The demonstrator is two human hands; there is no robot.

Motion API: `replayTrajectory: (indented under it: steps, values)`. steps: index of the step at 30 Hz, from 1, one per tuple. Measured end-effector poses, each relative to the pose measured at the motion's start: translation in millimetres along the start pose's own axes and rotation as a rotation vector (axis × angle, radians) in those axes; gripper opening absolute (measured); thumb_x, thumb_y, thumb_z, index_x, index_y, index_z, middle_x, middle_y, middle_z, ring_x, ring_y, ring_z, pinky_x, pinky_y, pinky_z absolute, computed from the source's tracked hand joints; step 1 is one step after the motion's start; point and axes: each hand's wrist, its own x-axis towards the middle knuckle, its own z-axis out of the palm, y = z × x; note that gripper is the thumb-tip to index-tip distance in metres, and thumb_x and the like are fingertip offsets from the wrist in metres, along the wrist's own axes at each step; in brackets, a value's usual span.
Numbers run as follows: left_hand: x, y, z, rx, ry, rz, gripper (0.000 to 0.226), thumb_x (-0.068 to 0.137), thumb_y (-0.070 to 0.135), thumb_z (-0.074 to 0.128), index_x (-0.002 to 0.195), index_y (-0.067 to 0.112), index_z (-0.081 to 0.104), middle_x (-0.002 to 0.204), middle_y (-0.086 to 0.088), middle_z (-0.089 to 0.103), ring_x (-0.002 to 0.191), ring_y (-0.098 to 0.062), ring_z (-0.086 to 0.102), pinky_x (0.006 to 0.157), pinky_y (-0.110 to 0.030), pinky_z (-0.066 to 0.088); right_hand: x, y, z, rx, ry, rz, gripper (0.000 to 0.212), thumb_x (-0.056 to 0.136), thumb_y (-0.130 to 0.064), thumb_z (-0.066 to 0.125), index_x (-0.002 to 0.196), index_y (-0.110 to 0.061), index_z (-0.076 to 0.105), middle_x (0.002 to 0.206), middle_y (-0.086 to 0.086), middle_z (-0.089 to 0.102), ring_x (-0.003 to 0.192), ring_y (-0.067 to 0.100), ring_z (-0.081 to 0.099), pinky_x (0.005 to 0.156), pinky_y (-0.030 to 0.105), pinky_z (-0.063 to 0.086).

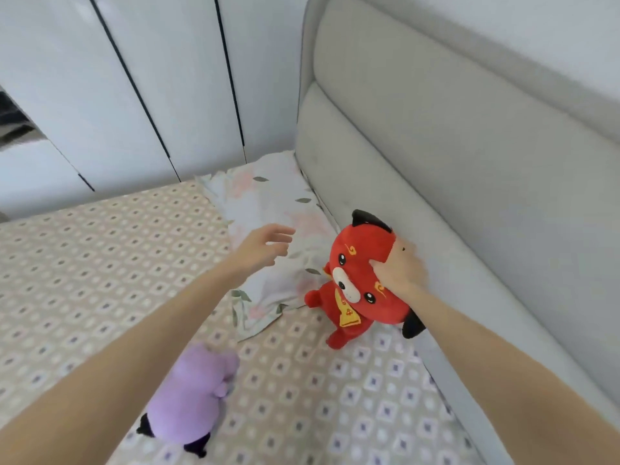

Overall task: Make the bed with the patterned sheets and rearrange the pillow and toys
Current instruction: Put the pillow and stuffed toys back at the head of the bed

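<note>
Nearest the camera, a purple plush toy (191, 397) lies on the patterned sheet (100, 263), blurred, with small black parts showing at its lower end. It rests just under the left forearm, though the view does not show whether the arm touches it. The sheet, beige with small diamond-shaped squares, covers the whole mattress in view.

Further in, the right hand (399, 270) grips a red plush toy (355, 280) by the top of its head. Its fingers (380, 266) are curled and dig into the soft fabric, clamped round the head from the headboard side. The toy has black ear tips, a white muzzle and a yellow patch on its chest. It stands tilted, face toward the camera, with its feet on the sheet, close against the foot of the headboard (469, 162).

To the left of the red toy, the left hand (265, 246) hangs above the pillow (268, 203), holding nothing. Its fingers (283, 231) are loosely spread and slightly bent, pointing toward the headboard. Whether they brush the pillow cannot be told.

The pillow, in a pale floral cover with green leaves, lies rumpled along the base of the padded grey headboard, and its far end reaches the corner of the bed. Beyond the bed stand white wardrobe doors (151, 78) with dark gaps between the panels.
</note>
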Motion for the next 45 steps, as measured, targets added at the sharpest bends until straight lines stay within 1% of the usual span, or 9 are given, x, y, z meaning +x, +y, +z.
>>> replayTrajectory:
  steps: [10, 15, 17, 20, 23, 29, 32, 41, 45]
  values:
    - [28.6, -12.3, 0.1, -0.047, 0.028, -0.074, 0.035, 0.092, 0.005, 0.048, 0.123, 0.017, 0.057, 0.12, -0.001, 0.059, 0.095, -0.018, 0.06, 0.087, -0.033, 0.046, 39.5, -27.9, 21.4, -0.059, 0.048, -0.003, 0.07, 0.09, -0.04, 0.059, 0.142, -0.007, 0.026, 0.138, 0.017, 0.037, 0.124, 0.035, 0.042, 0.093, 0.047, 0.046]
    - [36.3, -11.8, 4.3, -0.066, 0.018, -0.084, 0.035, 0.093, 0.005, 0.047, 0.124, 0.016, 0.056, 0.12, -0.001, 0.058, 0.094, -0.018, 0.06, 0.084, -0.03, 0.045, 39.2, -33.0, 36.0, -0.213, 0.041, -0.071, 0.077, 0.093, -0.044, 0.051, 0.149, -0.033, 0.001, 0.148, 0.019, 0.018, 0.133, 0.038, 0.025, 0.098, 0.059, 0.034]
    - [37.4, -11.5, 5.9, -0.068, 0.027, -0.082, 0.034, 0.093, 0.004, 0.046, 0.123, 0.016, 0.057, 0.119, 0.0, 0.058, 0.094, -0.017, 0.06, 0.083, -0.029, 0.046, 36.1, -33.3, 39.3, -0.382, 0.135, -0.253, 0.065, 0.092, -0.036, 0.054, 0.146, -0.031, 0.018, 0.146, 0.017, 0.025, 0.127, 0.037, 0.033, 0.097, 0.057, 0.035]
    - [36.9, -12.4, 4.9, -0.063, 0.022, -0.073, 0.034, 0.093, 0.005, 0.047, 0.123, 0.017, 0.057, 0.118, 0.0, 0.058, 0.094, -0.017, 0.06, 0.08, -0.028, 0.047, 31.9, -30.2, 41.5, -0.62, 0.293, -0.463, 0.035, 0.085, -0.025, 0.064, 0.116, -0.02, 0.049, 0.113, 0.009, 0.051, 0.098, 0.027, 0.049, 0.077, 0.044, 0.044]
    - [36.4, -14.8, 1.6, -0.058, 0.025, -0.073, 0.034, 0.093, 0.005, 0.047, 0.122, 0.018, 0.058, 0.118, 0.001, 0.059, 0.095, -0.017, 0.061, 0.08, -0.026, 0.048, 30.5, -25.4, 43.1, -0.567, 0.297, -0.49, 0.024, 0.086, -0.026, 0.063, 0.109, -0.019, 0.058, 0.112, 0.006, 0.056, 0.097, 0.026, 0.052, 0.075, 0.044, 0.043]
    - [30.9, -19.3, 0.4, -0.069, 0.029, -0.084, 0.033, 0.092, 0.006, 0.046, 0.12, 0.02, 0.058, 0.119, 0.002, 0.058, 0.093, -0.015, 0.061, 0.077, -0.023, 0.047, 34.6, -23.7, 41.4, -0.39, 0.015, -0.512, 0.048, 0.094, -0.031, 0.037, 0.14, -0.018, 0.043, 0.145, 0.007, 0.041, 0.125, 0.027, 0.039, 0.101, 0.042, 0.039]
    - [25.2, -21.7, -2.6, -0.079, 0.041, -0.077, 0.032, 0.092, 0.005, 0.045, 0.117, 0.021, 0.058, 0.118, 0.002, 0.058, 0.093, -0.015, 0.061, 0.078, -0.023, 0.048, 30.6, -34.2, 32.6, -0.395, -0.049, -0.505, 0.053, 0.093, -0.036, 0.034, 0.141, -0.015, 0.042, 0.147, 0.009, 0.037, 0.129, 0.029, 0.036, 0.105, 0.043, 0.033]
    - [-18.0, -37.2, -22.3, -0.162, 0.125, -0.074, 0.034, 0.093, 0.005, 0.046, 0.122, 0.019, 0.057, 0.12, 0.001, 0.058, 0.1, -0.018, 0.06, 0.083, -0.028, 0.047, -6.0, -60.7, -7.5, -0.426, 0.063, -0.576, 0.04, 0.093, -0.021, 0.044, 0.133, -0.017, 0.047, 0.127, 0.006, 0.054, 0.111, 0.026, 0.051, 0.088, 0.038, 0.045]
    - [-72.0, -70.0, -45.8, -0.197, 0.209, -0.1, 0.035, 0.093, 0.003, 0.045, 0.122, 0.019, 0.057, 0.121, 0.0, 0.057, 0.1, -0.018, 0.059, 0.078, -0.025, 0.048, -58.0, -85.2, 0.7, -0.227, 0.003, -0.642, 0.038, 0.093, -0.017, 0.044, 0.131, -0.018, 0.051, 0.125, 0.006, 0.058, 0.112, 0.026, 0.052, 0.084, 0.039, 0.045]
